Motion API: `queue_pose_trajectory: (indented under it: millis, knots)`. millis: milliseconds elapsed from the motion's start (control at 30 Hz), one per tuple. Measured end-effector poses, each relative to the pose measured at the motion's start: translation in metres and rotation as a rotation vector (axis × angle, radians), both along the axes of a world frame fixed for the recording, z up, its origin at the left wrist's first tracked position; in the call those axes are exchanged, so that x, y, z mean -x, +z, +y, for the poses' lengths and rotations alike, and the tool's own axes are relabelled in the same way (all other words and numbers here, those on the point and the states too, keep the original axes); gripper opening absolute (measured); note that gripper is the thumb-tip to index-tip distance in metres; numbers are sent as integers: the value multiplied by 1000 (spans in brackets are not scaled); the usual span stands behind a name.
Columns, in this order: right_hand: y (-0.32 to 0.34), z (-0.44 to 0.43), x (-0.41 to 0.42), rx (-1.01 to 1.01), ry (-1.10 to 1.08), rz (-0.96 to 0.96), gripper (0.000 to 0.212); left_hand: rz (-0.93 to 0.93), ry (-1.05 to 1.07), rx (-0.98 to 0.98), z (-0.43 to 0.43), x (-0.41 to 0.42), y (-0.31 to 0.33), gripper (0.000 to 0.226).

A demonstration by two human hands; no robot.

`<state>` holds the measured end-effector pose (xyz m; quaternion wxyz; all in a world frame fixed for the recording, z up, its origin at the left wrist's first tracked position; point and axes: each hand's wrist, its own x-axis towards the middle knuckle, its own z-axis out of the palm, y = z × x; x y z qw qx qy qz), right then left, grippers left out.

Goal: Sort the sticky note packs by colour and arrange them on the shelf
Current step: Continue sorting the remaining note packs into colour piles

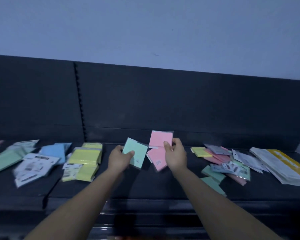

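My left hand (pixel 119 157) grips a green sticky note pack (pixel 137 153) above the middle of the dark shelf (pixel 145 186). My right hand (pixel 176 153) holds a pink pack (pixel 160 138), raised just right of the green one. A second pink pack (pixel 156 159) sits right under that hand; whether it lies on the shelf I cannot tell. Sorted groups lie to the left: yellow packs (pixel 87 158), blue packs (pixel 55 150), green packs (pixel 5 160). An unsorted mixed heap (pixel 222 163) of pink, green, yellow and grey packs lies to the right.
White printed packets (pixel 35 168) lie face up among the left groups. A large white and yellow packet stack (pixel 284 166) rests at the far right. A dark back panel (pixel 180 101) rises behind the shelf, with a pale wall above. More dark shelf edges show below the front edge.
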<state>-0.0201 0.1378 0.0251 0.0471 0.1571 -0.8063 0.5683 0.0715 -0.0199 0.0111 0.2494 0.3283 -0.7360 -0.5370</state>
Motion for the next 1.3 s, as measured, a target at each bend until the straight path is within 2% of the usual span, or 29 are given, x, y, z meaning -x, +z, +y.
queue_pose_trajectory:
  millis: [267, 400, 600, 867, 1133, 1300]
  knots:
    - [2, -104, -67, 14, 145, -32, 8, 107, 131, -185, -83, -81, 1, 9]
    - [1, -152, -105, 26, 169, -38, 9, 126, 177, -210, -124, -122, 1, 6]
    - [0, -217, -161, 47, 212, -29, 9, 197, 229, -267, -177, -184, 1, 15]
    - [-3, -292, -227, 90, 301, -28, 10, 349, 301, -366, -231, -252, -6, 7]
    - [-16, -357, -263, 187, 439, -77, 4, 418, 385, -375, -283, -300, -19, 12]
    - [-32, -396, -270, 141, 457, -58, 5, 337, 453, -279, -321, -312, -35, 14]
